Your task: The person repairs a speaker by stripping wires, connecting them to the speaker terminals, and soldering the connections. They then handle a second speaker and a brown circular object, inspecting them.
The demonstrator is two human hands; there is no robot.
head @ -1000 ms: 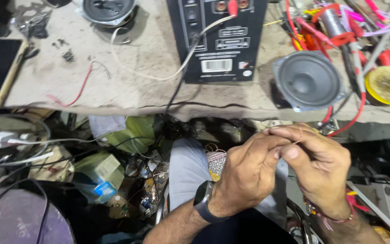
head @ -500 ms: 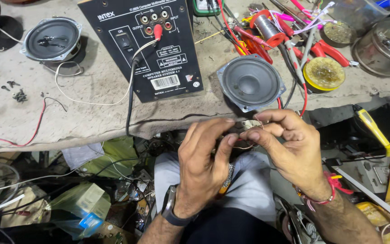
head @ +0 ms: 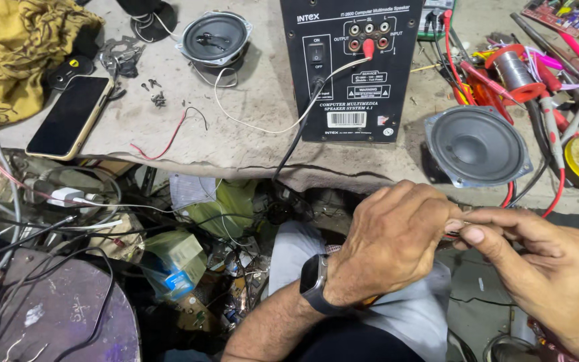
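Head view: left hand (head: 390, 245) and right hand (head: 537, 268) pinch a thin red wire (head: 452, 234) together, below the round grey speaker cone (head: 477, 146).

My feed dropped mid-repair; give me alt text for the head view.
Both hands, left hand and right hand, pinch a thin wire between them below the workbench edge. Above sit a black amplifier panel, two loose speaker drivers, and a smartphone.

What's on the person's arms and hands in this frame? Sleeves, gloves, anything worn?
Both hands are bare: no gloves, and no sleeves in view. The left hand has a dark smartwatch on a black band at the wrist. The right hand has a reddish thread bracelet at the wrist, partly cut off by the frame edge. No rings can be made out.
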